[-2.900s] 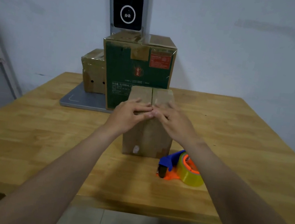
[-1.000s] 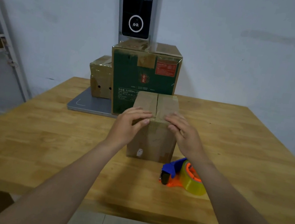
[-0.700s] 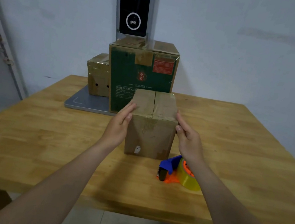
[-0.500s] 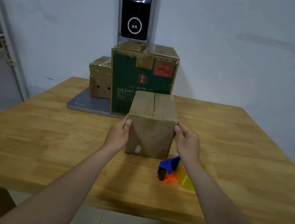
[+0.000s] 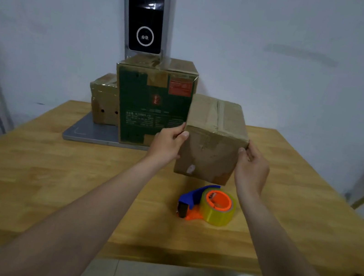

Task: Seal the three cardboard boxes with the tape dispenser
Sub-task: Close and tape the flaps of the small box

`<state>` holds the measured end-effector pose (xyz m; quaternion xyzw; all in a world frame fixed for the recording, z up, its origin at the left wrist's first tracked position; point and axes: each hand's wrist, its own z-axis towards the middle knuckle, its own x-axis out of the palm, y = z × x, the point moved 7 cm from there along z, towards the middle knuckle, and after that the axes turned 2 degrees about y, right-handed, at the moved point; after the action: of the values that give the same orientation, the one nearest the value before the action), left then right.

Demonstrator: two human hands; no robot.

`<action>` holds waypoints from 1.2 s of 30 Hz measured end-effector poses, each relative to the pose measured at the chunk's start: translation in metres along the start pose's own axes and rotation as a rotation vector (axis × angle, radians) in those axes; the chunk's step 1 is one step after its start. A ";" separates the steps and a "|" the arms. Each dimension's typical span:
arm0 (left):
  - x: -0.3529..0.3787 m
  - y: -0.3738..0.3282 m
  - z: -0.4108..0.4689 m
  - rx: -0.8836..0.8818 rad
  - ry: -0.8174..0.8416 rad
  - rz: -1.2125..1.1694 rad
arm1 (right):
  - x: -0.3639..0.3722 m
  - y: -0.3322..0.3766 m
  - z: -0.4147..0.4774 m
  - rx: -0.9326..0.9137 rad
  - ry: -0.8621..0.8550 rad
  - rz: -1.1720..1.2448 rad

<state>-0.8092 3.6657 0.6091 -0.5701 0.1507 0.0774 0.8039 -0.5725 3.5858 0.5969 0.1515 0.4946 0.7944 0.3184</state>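
left hand (image 5: 166, 143) + right hand (image 5: 252, 167) | arms extended forward | fingers (image 5: 182, 135) clasp tilted brown box (image 5: 211, 142) sides

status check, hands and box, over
Left hand, right hand grip small brown box by its sides. Tape dispenser untouched on table. Green box close on its left.

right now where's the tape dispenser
In the head view the tape dispenser lies on the wooden table, right of centre, just nearer the person than the plain brown box.

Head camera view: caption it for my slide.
Left hand and right hand grip a brown cardboard box by its sides; tape dispenser lies on the table before it.
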 end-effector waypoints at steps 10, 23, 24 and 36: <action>0.082 0.049 0.046 -0.169 0.076 0.024 | -0.004 -0.087 0.059 0.162 0.004 -0.149; 0.063 0.039 0.111 -0.074 0.180 0.699 | 0.047 -0.098 0.089 0.224 0.298 -0.157; 0.060 0.038 0.101 -0.053 0.186 0.717 | 0.047 -0.096 0.076 0.153 0.379 -0.179; 0.028 0.036 -0.013 0.000 0.298 0.818 | 0.023 -0.087 -0.015 -0.044 0.817 -0.770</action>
<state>-0.7953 3.6640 0.5641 -0.4684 0.4787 0.3065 0.6764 -0.5677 3.6175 0.5109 -0.3665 0.5807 0.6252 0.3710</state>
